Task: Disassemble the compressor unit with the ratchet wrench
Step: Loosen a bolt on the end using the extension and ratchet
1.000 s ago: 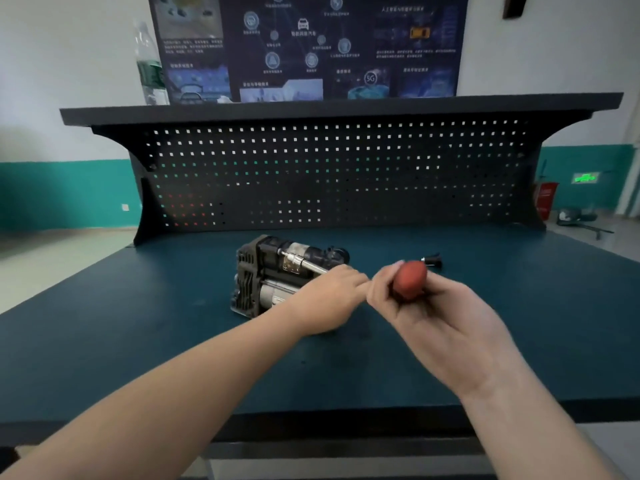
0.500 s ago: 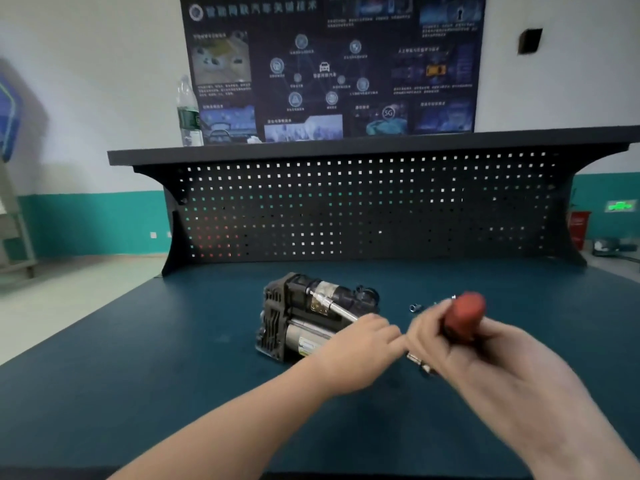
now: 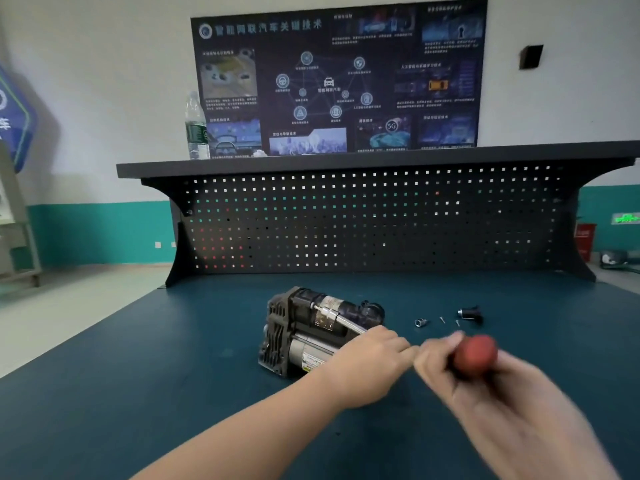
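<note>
The black compressor unit (image 3: 311,327) lies on its side on the dark blue bench top (image 3: 138,393), its silver motor cylinder facing me. A tool with a red handle (image 3: 476,355) and a thin metal shaft points from my right toward the unit. My right hand (image 3: 485,393), blurred, grips the red handle. My left hand (image 3: 367,362) is curled round the shaft just right of the unit, and the fingers hide where it grips. A silver extension bar (image 3: 341,318) runs from my left hand onto the top of the unit.
Right of the unit lie a small silver socket (image 3: 420,322), two tiny screws (image 3: 442,319) and a small black part (image 3: 469,314). A black pegboard (image 3: 363,223) with a shelf closes the back of the bench. A water bottle (image 3: 196,129) stands on the shelf.
The camera has tilted up, so bench and unit sit lower in view. Both hands keep their hold on the tool, with the right hand blurred in motion.
</note>
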Demonstrator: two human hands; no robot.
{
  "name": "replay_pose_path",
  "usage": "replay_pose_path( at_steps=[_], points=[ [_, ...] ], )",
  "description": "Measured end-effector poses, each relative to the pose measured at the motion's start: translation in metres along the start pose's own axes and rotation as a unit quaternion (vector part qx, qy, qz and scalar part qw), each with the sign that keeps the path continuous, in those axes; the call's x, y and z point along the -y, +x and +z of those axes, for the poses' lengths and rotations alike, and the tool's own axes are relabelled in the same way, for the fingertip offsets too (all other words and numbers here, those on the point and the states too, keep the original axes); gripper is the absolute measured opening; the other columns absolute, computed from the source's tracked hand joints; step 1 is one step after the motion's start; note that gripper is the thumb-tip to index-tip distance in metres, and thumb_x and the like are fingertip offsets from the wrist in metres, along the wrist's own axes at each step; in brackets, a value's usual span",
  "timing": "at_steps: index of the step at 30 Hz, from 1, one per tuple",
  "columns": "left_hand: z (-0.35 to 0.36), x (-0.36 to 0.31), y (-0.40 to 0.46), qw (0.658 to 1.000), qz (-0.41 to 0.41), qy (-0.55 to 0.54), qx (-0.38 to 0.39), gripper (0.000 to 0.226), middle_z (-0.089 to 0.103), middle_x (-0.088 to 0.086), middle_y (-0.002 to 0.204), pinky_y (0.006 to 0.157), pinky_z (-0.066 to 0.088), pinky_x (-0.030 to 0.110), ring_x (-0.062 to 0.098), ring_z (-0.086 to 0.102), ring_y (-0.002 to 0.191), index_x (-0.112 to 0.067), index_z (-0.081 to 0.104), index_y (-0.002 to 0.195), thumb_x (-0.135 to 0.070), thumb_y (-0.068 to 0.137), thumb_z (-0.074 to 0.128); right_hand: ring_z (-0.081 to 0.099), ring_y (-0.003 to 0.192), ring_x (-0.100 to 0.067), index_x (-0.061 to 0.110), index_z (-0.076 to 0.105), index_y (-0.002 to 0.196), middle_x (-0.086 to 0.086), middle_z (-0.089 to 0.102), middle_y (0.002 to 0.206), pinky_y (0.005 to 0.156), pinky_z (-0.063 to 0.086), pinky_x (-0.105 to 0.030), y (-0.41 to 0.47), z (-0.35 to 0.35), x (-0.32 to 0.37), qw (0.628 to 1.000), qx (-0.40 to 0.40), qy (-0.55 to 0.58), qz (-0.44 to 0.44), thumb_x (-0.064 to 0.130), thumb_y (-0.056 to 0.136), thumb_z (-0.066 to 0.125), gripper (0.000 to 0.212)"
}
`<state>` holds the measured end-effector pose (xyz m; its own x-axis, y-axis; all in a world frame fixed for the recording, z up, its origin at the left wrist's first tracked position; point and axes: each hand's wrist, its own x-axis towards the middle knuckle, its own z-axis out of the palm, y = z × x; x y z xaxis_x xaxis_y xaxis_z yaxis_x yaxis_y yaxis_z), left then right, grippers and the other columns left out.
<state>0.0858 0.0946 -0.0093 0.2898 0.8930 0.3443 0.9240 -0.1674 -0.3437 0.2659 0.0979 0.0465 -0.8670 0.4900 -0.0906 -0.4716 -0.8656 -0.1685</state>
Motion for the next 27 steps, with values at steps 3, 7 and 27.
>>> replay_pose_path(
  at_steps=[3, 7, 27],
  points=[
    [-0.004, 0.003, 0.012, 0.999, -0.037, 0.007, -0.032, 0.034, 0.062, 0.014, 0.093, 0.077, 0.039, 0.036, 0.031, 0.057, 0.086, -0.001, 0.056, 0.112, 0.002, 0.078, 0.057, 0.051, 0.049, -0.021, 0.0, 0.055, 0.094, -0.011, 0.052, 0.07, 0.043, 0.049, -0.034, 0.0, -0.003, -0.004, 0.99, -0.019, -0.136, 0.038, -0.011, 0.059, 0.067, 0.038],
    [-0.026, 0.013, 0.03, 0.994, -0.098, -0.045, -0.011, 0.032, 0.059, 0.014, 0.107, 0.075, 0.039, 0.036, 0.033, 0.053, 0.095, -0.007, 0.049, 0.115, 0.002, 0.085, 0.047, 0.052, 0.039, -0.03, -0.003, 0.045, 0.083, -0.022, 0.05, 0.047, 0.051, 0.046, -0.04, 0.008, -0.042, -0.031, 0.888, -0.057, -0.457, -0.012, -0.015, 0.09, 0.045, 0.014],
    [-0.028, 0.006, 0.021, 0.992, -0.103, -0.061, -0.05, 0.013, 0.059, 0.013, 0.091, 0.064, 0.028, 0.031, 0.035, 0.053, 0.084, -0.01, 0.048, 0.091, -0.001, 0.083, 0.051, 0.054, 0.036, -0.027, -0.009, 0.056, 0.071, -0.018, 0.055, 0.054, 0.038, 0.049, -0.035, 0.001, -0.009, -0.036, 0.944, -0.028, -0.329, 0.001, -0.016, 0.078, 0.055, 0.009]
  ],
)
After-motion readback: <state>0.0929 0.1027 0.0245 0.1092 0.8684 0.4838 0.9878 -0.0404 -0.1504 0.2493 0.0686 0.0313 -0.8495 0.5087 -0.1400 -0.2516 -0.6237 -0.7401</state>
